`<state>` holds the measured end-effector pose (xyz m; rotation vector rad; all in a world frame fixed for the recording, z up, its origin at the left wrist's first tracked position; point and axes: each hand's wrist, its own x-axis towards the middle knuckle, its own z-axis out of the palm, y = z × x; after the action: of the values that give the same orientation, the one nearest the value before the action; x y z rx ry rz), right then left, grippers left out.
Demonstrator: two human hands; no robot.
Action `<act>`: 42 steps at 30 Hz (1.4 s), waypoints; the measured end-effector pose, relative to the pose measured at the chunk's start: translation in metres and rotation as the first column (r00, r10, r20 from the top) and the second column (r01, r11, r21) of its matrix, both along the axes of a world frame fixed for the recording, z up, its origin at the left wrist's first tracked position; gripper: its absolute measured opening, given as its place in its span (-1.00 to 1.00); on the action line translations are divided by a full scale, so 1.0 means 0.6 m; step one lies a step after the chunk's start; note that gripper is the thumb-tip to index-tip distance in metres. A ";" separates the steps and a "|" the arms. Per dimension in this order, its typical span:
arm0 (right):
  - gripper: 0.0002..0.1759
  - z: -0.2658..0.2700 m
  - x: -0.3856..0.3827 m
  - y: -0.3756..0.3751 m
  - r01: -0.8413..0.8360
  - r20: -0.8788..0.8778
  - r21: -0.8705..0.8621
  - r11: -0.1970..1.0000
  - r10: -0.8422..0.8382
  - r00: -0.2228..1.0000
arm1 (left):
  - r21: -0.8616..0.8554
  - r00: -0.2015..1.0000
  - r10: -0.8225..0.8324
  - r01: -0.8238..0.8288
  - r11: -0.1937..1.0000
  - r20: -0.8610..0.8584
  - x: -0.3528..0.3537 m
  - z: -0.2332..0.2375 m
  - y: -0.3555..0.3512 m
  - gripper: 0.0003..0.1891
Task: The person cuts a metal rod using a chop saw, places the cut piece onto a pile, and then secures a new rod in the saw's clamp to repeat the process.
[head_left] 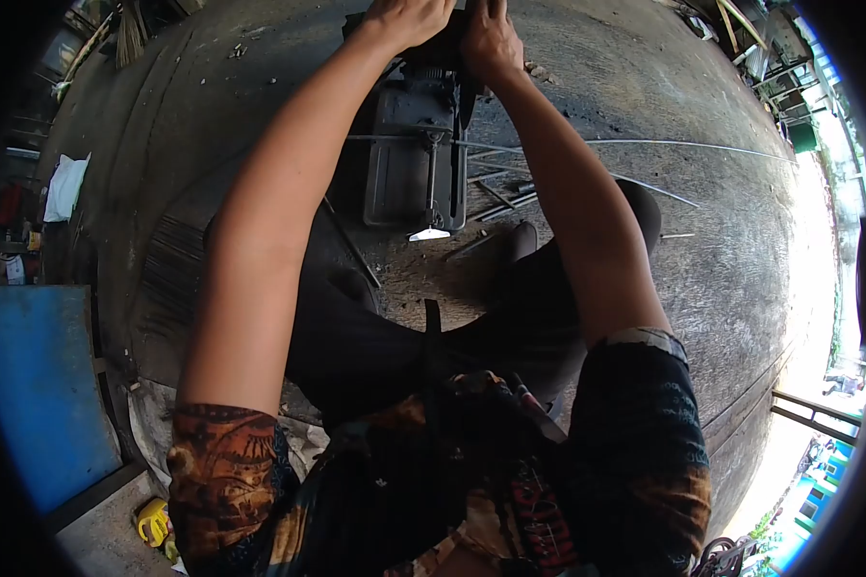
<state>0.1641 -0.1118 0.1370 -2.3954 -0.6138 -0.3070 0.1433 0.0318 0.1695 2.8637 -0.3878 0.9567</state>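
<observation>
Your left hand [409, 21] and right hand [491, 43] are at the far end of the black metal machine with a flat base [385, 178]. Your fingertips are cut off, so I can't tell if they grip. The machine sits on the gray floor [722, 231], in front of your knees. Thin gray metal bars [498, 196] lie right of it.
</observation>
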 end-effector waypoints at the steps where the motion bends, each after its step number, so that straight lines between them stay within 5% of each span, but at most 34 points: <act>1: -0.13 0.007 -0.002 0.001 -0.004 0.004 0.001 1.000 0.004 1.000 | 0.005 1.000 -0.004 0.004 1.000 0.006 0.002 0.000 0.001 -0.40; 4: -0.16 -0.006 -0.002 0.001 0.013 -0.034 0.037 0.999 -0.012 0.999 | 0.027 1.000 -0.001 0.002 1.000 -0.016 -0.010 -0.003 -0.002 -0.39; 6: -0.27 -0.048 0.032 0.007 -0.040 0.229 -0.001 0.999 0.039 0.973 | 0.047 1.000 0.006 -0.004 0.999 -0.029 -0.030 -0.005 -0.004 -0.38; 8: -0.36 -0.030 0.006 -0.010 -0.035 0.330 -0.062 0.997 0.054 0.942 | -0.103 0.992 -0.072 0.083 0.991 0.107 -0.061 -0.033 -0.003 -0.44; 10: -0.44 -0.037 -0.011 -0.019 -0.025 0.423 -0.126 0.992 0.076 0.903 | -0.024 0.959 -0.112 0.123 0.992 0.261 -0.086 -0.062 0.007 -0.49; 12: -0.36 -0.073 -0.024 -0.022 0.101 0.713 0.093 0.991 -0.137 0.687 | 0.054 0.902 -0.159 0.150 0.987 0.402 -0.124 -0.109 0.019 -0.52; 14: -0.42 -0.088 -0.091 -0.031 -0.159 0.587 0.222 0.962 -0.002 0.810 | -0.228 0.979 -0.157 0.185 0.956 0.133 -0.178 -0.177 0.027 -0.41; 15: -0.52 -0.094 -0.148 -0.034 -0.158 0.365 0.235 0.959 0.063 0.929 | -0.265 0.991 -0.121 0.131 0.955 0.055 -0.205 -0.210 0.029 -0.41; 18: -0.76 -0.213 -0.229 -0.023 -0.148 -0.167 0.226 0.963 0.188 0.968 | -0.267 0.987 -0.069 0.028 0.963 -0.143 -0.253 -0.341 0.056 -0.40; 20: -0.74 -0.350 -0.253 -0.023 -0.184 -0.420 0.077 0.980 0.199 0.886 | -0.232 0.965 -0.044 -0.018 0.973 -0.258 -0.278 -0.390 0.058 -0.39; 22: -0.56 -0.453 -0.258 -0.025 0.002 -0.875 -0.061 0.998 -0.054 0.481 | -0.111 0.866 0.026 -0.094 0.989 -0.500 -0.294 -0.410 0.054 -0.37; 23: -0.56 -0.473 -0.265 -0.028 0.000 -0.878 -0.062 0.998 -0.055 0.476 | -0.111 0.863 0.027 -0.096 0.989 -0.505 -0.302 -0.419 0.052 -0.37; 25: -0.55 -0.489 -0.283 -0.040 0.280 -0.999 -0.016 0.960 -0.005 -0.039 | -0.062 0.800 0.015 -0.065 0.996 -0.599 -0.311 -0.430 0.046 -0.35; 27: -0.55 -0.517 -0.300 -0.050 0.340 -0.993 -0.017 0.940 0.024 -0.116 | -0.092 0.767 0.007 -0.086 0.992 -0.642 -0.314 -0.433 0.038 -0.33; 29: -0.55 -0.586 -0.313 -0.053 0.690 -0.931 0.064 0.721 0.292 -0.219 | -0.069 0.614 0.045 -0.161 0.985 -0.788 -0.313 -0.415 0.026 -0.33; 30: -0.55 -0.619 -0.313 -0.050 0.690 -0.931 0.063 0.721 0.292 -0.220 | -0.069 0.614 0.045 -0.162 0.984 -0.788 -0.311 -0.413 0.023 -0.33; 32: -0.60 -0.671 -0.319 -0.043 0.923 -0.800 0.095 0.373 0.580 -0.152 | -0.018 0.544 0.076 -0.165 0.986 -0.836 -0.314 -0.418 0.016 -0.34; 36: -0.60 -0.680 -0.318 -0.042 0.891 -0.772 0.128 0.435 0.608 -0.186 | -0.012 0.508 0.074 -0.164 0.986 -0.858 -0.316 -0.459 0.017 -0.34; 39: -0.51 -0.700 -0.325 -0.016 0.915 -0.912 0.102 0.391 0.405 -0.072 | 0.033 0.430 0.111 -0.185 0.982 -0.896 -0.316 -0.468 0.021 -0.35; 41: -0.41 -0.767 -0.323 0.005 0.766 -0.981 0.113 0.633 -0.052 0.188 | 0.040 0.363 0.105 -0.183 0.982 -0.926 -0.314 -0.468 0.024 -0.32; 42: -0.41 -0.732 -0.333 0.002 0.768 -0.981 0.111 0.630 -0.053 0.185 | 0.039 0.362 0.103 -0.179 0.983 -0.927 -0.314 -0.469 0.025 -0.32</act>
<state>-0.0358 -0.1109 -0.3021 -1.5557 0.7395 0.6186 -0.0453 0.0465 -0.1119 2.8085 0.0394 -0.7538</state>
